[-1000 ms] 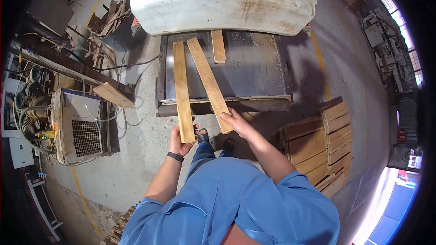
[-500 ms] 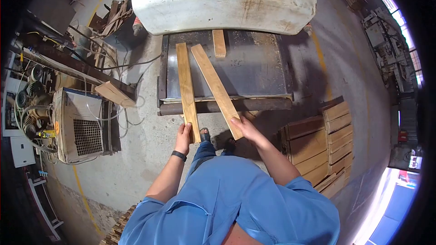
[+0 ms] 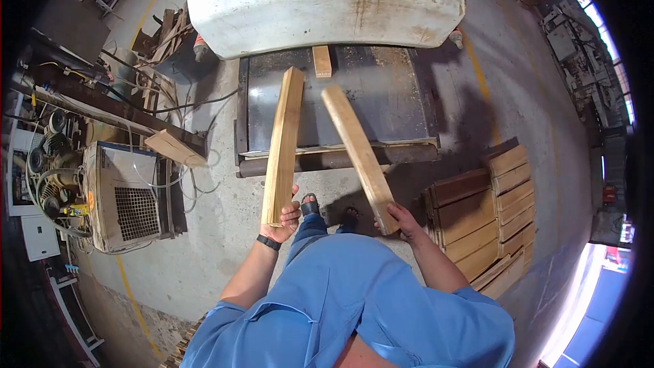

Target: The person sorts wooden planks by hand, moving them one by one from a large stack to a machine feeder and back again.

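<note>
My left hand (image 3: pixel 282 223) is closed around the near end of a long wooden board (image 3: pixel 283 143), turned so that two of its faces show. My right hand (image 3: pixel 403 222) grips the near end of a second wooden board (image 3: pixel 359 151), which slants up and to the left. The far ends of both boards overlap the dark metal machine bed (image 3: pixel 381 105) in this view. Farther back on that bed, a third wooden piece (image 3: pixel 322 61) pokes out from under the white machine hood (image 3: pixel 327 7).
A stack of wooden boards (image 3: pixel 470 221) stands on the floor to my right. At left are a boxy unit with a grille (image 3: pixel 129 197), hoses and a wooden piece (image 3: pixel 176 148). A bin of scrap wood (image 3: pixel 180 61) stands beside the machine. A roller (image 3: pixel 334 159) runs along the bed's front edge.
Both boards have been rolled in my hands, showing other faces. The right board has swung right and closer to me. The piece under the hood shows less of its length.
</note>
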Available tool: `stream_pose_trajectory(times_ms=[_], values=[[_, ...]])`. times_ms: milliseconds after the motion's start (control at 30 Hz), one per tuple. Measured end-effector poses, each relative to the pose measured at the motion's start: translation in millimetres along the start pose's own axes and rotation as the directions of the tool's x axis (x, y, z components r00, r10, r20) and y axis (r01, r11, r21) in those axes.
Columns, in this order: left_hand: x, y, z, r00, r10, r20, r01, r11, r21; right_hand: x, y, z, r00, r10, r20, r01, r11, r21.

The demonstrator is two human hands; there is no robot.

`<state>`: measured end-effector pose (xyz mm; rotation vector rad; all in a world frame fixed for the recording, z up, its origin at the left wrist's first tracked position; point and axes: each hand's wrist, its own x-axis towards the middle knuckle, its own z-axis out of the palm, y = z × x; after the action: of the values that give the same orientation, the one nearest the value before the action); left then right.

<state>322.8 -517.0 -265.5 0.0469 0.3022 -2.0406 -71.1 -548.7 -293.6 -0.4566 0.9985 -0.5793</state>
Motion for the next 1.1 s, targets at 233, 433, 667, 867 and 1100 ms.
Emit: stream_pose_trajectory(times_ms=[233, 433, 667, 867, 1100], values=[[31, -28, 14, 0.992, 0.119, 0.043, -0.110, 0.978, -0.179, 3, -13, -2, 0.988, -0.037, -0.152, 0.026, 0.997, -0.073], [46, -23, 23, 0.927, 0.356, -0.117, -0.364, 0.930, -0.047, -1, -35, 3, 0.975, -0.158, 0.158, 0.122, 0.969, 0.215], [33, 0, 2, 0.915, 0.357, -0.185, -0.297, 0.910, 0.288, 7, -35, -17, 0.960, -0.229, 0.159, 0.119, 0.853, 0.508], [19, -19, 11, 0.797, 0.481, -0.365, -0.088, 0.691, 0.718, 8, -43, -25, 0.835, -0.532, -0.141, 0.484, 0.832, -0.271], [33, -16, -39, 0.622, 0.722, -0.304, 0.119, 0.296, 0.948, 4, -45, -10, 0.481, -0.875, 0.051, 0.054, -0.028, -0.998]])
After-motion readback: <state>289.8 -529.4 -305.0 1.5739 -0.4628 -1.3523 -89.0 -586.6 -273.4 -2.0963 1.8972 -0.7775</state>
